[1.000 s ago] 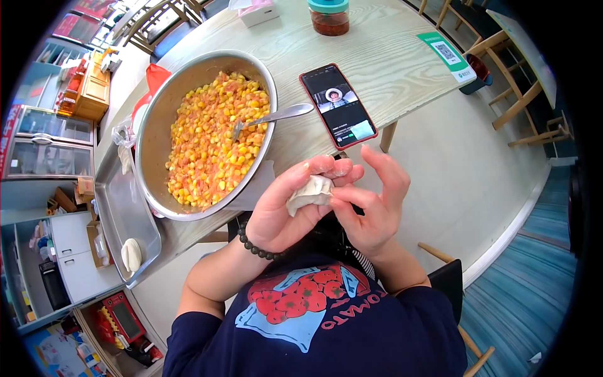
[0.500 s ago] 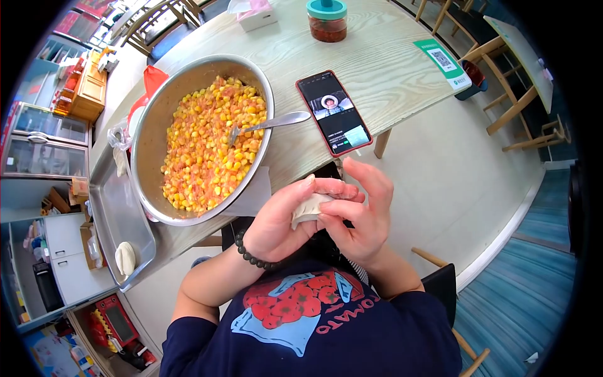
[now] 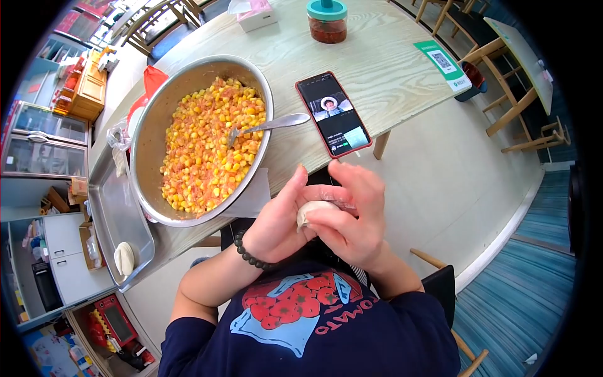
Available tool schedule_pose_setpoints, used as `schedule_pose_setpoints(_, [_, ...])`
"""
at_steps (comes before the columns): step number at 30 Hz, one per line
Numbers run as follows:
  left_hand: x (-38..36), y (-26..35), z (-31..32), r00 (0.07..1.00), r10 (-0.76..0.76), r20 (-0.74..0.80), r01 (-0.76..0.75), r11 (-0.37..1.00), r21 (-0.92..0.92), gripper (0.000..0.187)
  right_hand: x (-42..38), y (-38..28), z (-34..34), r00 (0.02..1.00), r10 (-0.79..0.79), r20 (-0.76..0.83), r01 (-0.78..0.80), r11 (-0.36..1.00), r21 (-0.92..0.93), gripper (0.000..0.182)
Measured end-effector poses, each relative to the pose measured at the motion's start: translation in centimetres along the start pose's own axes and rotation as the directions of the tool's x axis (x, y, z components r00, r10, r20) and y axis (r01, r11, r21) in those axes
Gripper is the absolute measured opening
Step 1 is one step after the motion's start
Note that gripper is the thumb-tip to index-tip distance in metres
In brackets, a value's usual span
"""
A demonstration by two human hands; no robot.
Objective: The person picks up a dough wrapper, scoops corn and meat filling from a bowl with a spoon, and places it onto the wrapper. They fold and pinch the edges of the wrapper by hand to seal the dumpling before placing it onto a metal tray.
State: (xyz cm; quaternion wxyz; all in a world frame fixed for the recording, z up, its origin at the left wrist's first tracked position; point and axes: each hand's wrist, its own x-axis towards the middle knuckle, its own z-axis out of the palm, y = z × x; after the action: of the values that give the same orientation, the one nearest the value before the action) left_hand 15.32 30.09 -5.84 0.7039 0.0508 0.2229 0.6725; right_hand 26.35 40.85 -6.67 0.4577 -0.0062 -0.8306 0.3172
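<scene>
A pale folded dumpling point(image 3: 312, 212) rests in the palm of my left hand point(image 3: 276, 223), whose fingers curl around its far side. My right hand point(image 3: 355, 217) presses the dumpling's near edge with thumb and fingers, partly covering it. Just beyond my hands stands a large steel bowl point(image 3: 146, 160) of corn and pinkish minced filling point(image 3: 210, 144). A metal spoon point(image 3: 276, 121) leans in the filling, its handle over the rim. On a metal tray point(image 3: 103, 188) to the left lies another dumpling point(image 3: 124, 258).
A phone point(image 3: 333, 113) with its screen lit lies right of the bowl on the wooden table point(image 3: 377, 56). Further back are a jar with a teal lid point(image 3: 326, 25) and a tissue box point(image 3: 254, 16). A green QR card point(image 3: 441, 65) lies at the right edge.
My right hand has turned and its fingers have closed further over the dumpling, hiding more of its edge. My left thumb has lifted away from the dumpling. The bowl, spoon and phone have stayed put.
</scene>
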Motion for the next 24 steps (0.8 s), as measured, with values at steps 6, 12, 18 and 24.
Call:
schedule_pose_setpoints(6, [0.2, 0.1, 0.4, 0.998, -0.04, -0.055, 0.04, 0.999, -0.001, 0.073, 0.3, -0.7, -0.3, 0.995, 0.077, 0.056, -0.075, 0.996, -0.039, 0.015])
schedule_pose_setpoints(12, [0.1, 0.0, 0.1, 0.998, -0.046, -0.035, 0.045, 0.999, -0.029, 0.074, -0.3, -0.2, -0.3, 0.994, 0.017, 0.11, -0.004, 0.993, -0.115, 0.014])
schedule_pose_setpoints(18, [0.1, 0.2, 1.0, 0.994, -0.053, -0.099, 0.053, 0.999, 0.003, 0.068, 0.0, -0.2, -0.4, 0.989, -0.022, 0.147, 0.04, 0.992, -0.121, 0.013])
schedule_pose_setpoints(24, [0.1, 0.1, 0.1, 0.998, -0.051, -0.02, 0.05, 0.998, -0.049, 0.065, 0.3, 0.0, -0.7, 0.974, -0.048, 0.223, 0.071, 0.993, -0.096, 0.011])
